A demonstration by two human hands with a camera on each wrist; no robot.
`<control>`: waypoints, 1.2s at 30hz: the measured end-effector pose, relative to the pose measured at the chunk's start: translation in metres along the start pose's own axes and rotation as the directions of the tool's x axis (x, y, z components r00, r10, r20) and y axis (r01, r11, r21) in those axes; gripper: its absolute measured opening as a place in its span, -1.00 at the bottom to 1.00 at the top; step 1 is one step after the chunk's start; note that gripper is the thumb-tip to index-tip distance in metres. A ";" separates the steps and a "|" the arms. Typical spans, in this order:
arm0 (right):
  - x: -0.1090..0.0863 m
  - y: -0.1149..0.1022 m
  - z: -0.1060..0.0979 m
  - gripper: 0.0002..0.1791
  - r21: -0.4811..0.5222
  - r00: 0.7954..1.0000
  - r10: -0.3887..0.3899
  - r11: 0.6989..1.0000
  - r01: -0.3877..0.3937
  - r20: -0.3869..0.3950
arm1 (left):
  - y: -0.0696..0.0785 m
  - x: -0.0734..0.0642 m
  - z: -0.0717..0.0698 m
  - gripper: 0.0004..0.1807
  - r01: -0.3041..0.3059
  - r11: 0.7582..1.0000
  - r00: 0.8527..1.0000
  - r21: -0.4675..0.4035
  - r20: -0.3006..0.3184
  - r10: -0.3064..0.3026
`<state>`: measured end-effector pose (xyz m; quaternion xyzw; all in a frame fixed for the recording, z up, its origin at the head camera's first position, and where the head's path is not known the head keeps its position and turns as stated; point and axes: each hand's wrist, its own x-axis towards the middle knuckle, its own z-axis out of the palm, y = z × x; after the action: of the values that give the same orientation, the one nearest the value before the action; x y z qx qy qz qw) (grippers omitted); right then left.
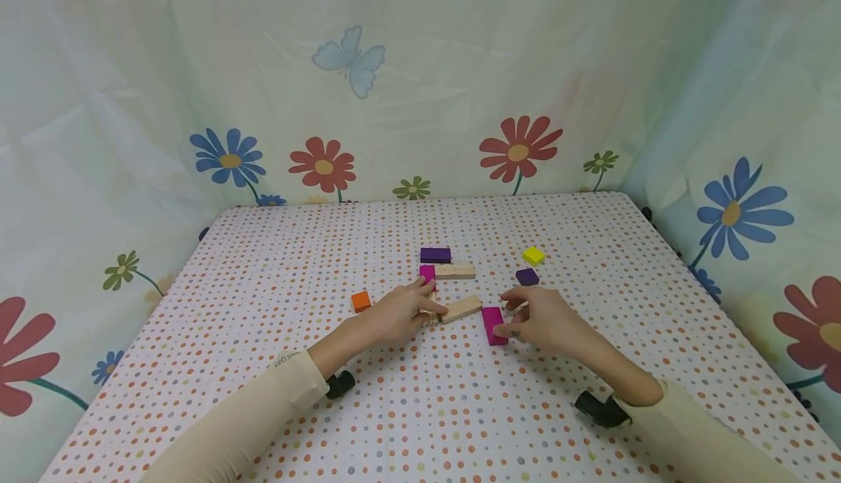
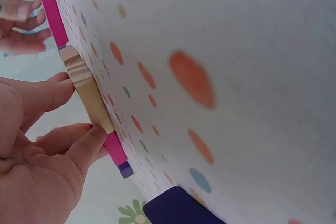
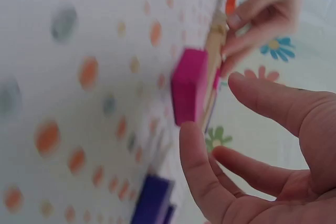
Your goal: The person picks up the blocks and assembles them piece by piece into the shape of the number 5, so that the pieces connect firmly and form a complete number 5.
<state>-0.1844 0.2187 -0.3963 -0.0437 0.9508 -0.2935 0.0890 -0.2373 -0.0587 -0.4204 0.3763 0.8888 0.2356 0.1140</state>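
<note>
My left hand (image 1: 402, 313) pinches a plain wooden block (image 2: 93, 100) lengthwise between thumb and fingers, and partly hides it in the head view. One fingertip reaches the near end of a pink block (image 1: 427, 273) beyond it. A second wooden block (image 1: 461, 309) slants away to the right, close to the thumb. Beside that lies another pink block (image 1: 493, 325). My right hand (image 1: 545, 320) is at this pink block, one digit touching its edge and the other fingers spread apart from it. A third wooden block (image 1: 455, 271) extends right from the far pink block.
A purple block (image 1: 436, 255) lies behind the wooden pieces. To the right are a smaller purple block (image 1: 527, 276) and a yellow block (image 1: 534, 255). An orange block (image 1: 361, 301) lies left of my left hand. A dotted cloth (image 1: 420, 424) covers the table.
</note>
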 end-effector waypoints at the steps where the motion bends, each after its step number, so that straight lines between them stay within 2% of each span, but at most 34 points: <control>1: 0.000 0.001 -0.003 -0.34 0.007 1.000 -0.006 1.000 0.006 -0.016 | 0.000 0.000 0.000 -0.60 0.001 1.000 1.000 -0.001 0.001 -0.001; 5: 0.006 0.007 -0.019 -0.40 0.028 0.997 -0.014 0.999 0.016 -0.078 | 0.000 0.000 0.001 -0.60 0.001 1.000 1.000 0.004 -0.003 -0.001; 12: 0.027 0.021 -0.037 -0.48 -0.025 0.984 -0.053 0.998 0.050 -0.167 | -0.002 0.000 0.000 -0.60 0.007 1.000 1.000 -0.002 0.002 -0.007; 20: 0.048 0.035 -0.037 -0.46 -0.070 0.988 0.053 0.995 -0.064 -0.148 | -0.004 0.001 0.002 -0.60 -0.003 1.000 1.000 0.007 0.006 0.003; 26: 0.058 0.040 -0.032 -0.44 -0.097 0.987 0.093 0.990 -0.106 -0.129 | -0.003 0.001 0.002 -0.60 0.002 1.000 1.000 0.011 0.006 -0.002; 31: 0.063 0.039 -0.030 -0.46 -0.121 0.988 0.081 0.988 -0.097 -0.129 | -0.002 0.001 0.001 -0.60 0.009 1.000 1.000 0.010 0.007 -0.009; 36: 0.064 0.036 -0.030 -0.48 -0.136 0.988 0.028 0.990 -0.049 -0.151 | -0.002 0.001 0.002 -0.60 0.016 1.000 1.000 0.007 0.012 -0.016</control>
<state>-0.2539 0.2558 -0.4016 -0.0093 0.9736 -0.2271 0.0205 -0.2386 -0.0586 -0.4227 0.3710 0.8918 0.2295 0.1198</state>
